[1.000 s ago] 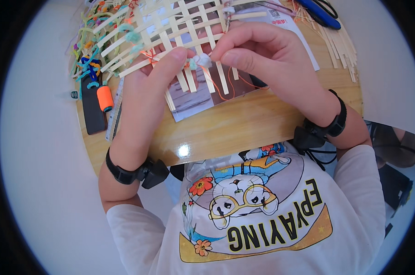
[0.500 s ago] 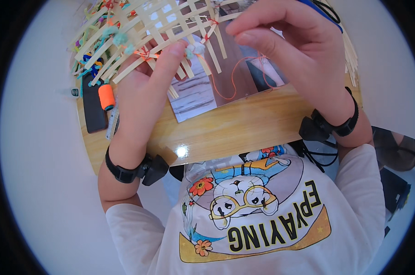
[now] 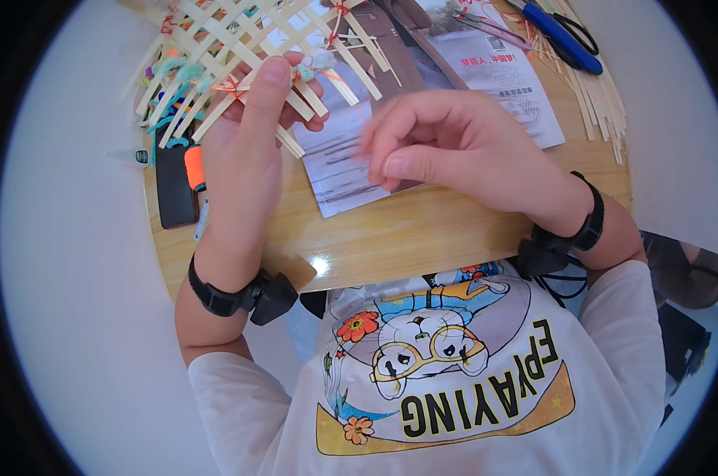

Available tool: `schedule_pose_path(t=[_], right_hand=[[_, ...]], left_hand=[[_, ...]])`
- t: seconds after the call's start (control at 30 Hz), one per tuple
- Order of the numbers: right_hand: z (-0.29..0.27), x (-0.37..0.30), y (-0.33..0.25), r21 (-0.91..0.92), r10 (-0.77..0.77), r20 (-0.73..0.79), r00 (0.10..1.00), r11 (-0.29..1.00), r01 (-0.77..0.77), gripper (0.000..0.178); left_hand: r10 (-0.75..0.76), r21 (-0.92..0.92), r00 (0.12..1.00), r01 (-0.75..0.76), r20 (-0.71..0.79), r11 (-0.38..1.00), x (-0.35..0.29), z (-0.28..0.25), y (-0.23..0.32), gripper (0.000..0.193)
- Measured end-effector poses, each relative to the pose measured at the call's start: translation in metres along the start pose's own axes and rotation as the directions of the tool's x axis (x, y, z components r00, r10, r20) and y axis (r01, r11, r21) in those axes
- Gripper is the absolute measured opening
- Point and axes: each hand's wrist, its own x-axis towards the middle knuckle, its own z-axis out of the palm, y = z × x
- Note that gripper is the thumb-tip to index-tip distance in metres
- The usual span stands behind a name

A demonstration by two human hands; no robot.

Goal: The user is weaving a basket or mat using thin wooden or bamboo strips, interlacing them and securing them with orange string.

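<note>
My left hand grips the lower edge of a woven lattice of pale bamboo strips, thumb on top and fingers underneath. Red-orange thread ties bind some crossings, and fluffy pale blue tufts sit among the strips. Loose strip ends fan out toward me. My right hand hovers over the printed sheet, apart from the lattice, its fingers curled and thumb near the fingertips. Those fingertips are blurred; whatever they may hold cannot be made out.
To the left lie an orange thread spool, a black phone-like slab and a clear ruler. Blue-handled pliers rest at the far right near a bundle of thin bamboo strips. The wooden table's near edge curves before me.
My right hand has come down and left, away from the far edge, with its fingers curled. The lattice has tilted and shifted slightly, still in my left hand. The loose orange thread no longer shows.
</note>
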Motion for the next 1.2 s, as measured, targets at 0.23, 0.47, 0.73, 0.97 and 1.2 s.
schedule_pose_path(t=[0.23, 0.47, 0.73, 0.97, 1.2], right_hand=[[0.010, -0.008, -0.008, -0.214, -0.186, 0.038, 0.982, 0.958, 0.190, 0.007], [0.009, -0.010, -0.022, -0.643, -0.407, 0.145, 0.902, 0.654, 0.399, 0.005], [-0.024, -0.014, -0.059, -0.851, -0.372, 0.014, 0.928, 0.482, 0.206, 0.010], [-0.022, -0.005, -0.051, -0.841, -0.628, 0.006, 0.778, 0.418, 0.343, 0.011], [-0.016, 0.004, -0.035, -0.824, -0.416, -0.039, 0.909, 0.528, 0.206, 0.012]], left_hand=[[-0.087, -0.041, 0.996, 0.089, 0.035, 0.995, 0.002, 0.000, -0.005, 0.040], [-0.063, 0.214, 0.997, 0.052, 0.042, 0.975, -0.006, 0.006, -0.003, 0.038], [-0.023, 0.229, 0.996, 0.002, 0.089, 0.973, -0.007, 0.011, -0.004, 0.037], [-0.033, 0.279, 0.995, 0.005, 0.097, 0.960, -0.008, 0.012, -0.003, 0.037], [-0.102, 0.266, 0.989, 0.070, 0.108, 0.961, -0.013, 0.015, -0.005, 0.035]])
